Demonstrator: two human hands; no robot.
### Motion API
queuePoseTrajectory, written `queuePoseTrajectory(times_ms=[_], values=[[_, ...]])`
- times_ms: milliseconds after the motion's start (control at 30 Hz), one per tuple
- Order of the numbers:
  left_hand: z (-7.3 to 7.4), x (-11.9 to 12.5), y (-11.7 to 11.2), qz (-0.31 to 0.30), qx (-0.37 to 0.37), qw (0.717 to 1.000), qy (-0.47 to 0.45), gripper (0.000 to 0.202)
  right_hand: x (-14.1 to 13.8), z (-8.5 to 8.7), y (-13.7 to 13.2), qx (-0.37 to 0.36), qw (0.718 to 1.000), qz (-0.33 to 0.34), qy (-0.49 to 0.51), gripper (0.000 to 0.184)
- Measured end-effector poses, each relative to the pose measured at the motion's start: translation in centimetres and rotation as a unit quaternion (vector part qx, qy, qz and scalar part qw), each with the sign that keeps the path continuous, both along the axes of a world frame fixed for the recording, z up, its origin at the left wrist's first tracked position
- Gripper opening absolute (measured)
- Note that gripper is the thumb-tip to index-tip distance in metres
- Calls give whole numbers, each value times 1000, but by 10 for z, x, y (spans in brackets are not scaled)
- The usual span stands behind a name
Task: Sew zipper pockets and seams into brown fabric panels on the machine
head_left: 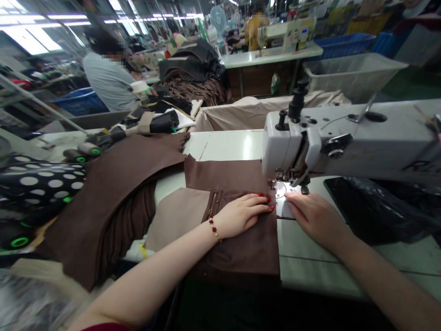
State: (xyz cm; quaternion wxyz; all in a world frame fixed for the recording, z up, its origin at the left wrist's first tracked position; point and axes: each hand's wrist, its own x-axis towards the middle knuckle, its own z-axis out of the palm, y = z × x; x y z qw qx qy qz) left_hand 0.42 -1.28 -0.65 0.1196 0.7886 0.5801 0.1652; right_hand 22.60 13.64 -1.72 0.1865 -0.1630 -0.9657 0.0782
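Note:
My left hand [241, 214] lies flat with fingers stretched out on a brown leather-like panel [241, 257], pressing it to the table. A zipper [214, 202] is set in this panel, and a beige piece [181, 211] joins it on the left. The panel's right edge runs up to the presser foot of a white sewing machine [280, 142]. My right hand [313, 216] rests just right of the lit needle plate [281, 191], thumb and fingers drawn together; whatever is between them is hidden.
A stack of brown panels [127, 165] hangs over the table at left, beside polka-dot fabric [31, 177]. Right of my right hand are a dark phone-like slab [347, 207] and black plastic [396, 211]. A person [108, 78] sits beyond; a grey bin [354, 73] stands behind the machine.

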Motion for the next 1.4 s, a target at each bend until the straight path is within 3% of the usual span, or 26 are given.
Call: queuePoseTrajectory(times_ms=[233, 467, 833, 1400], values=[[0, -4, 10, 3, 5, 1000, 5, 41, -2, -9, -3, 58, 998, -29, -3, 40], [-1, -8, 20, 8, 16, 1000, 6, 40, -3, -18, 1, 29, 999, -32, -18, 51], [-1, -10, 20, -3, 19, 1000, 14, 37, -3, -23, 4, 27, 999, -32, -24, 51], [0, -9, 21, -4, 5, 1000, 6, 39, -3, -17, -2, 33, 998, -46, -35, 52]])
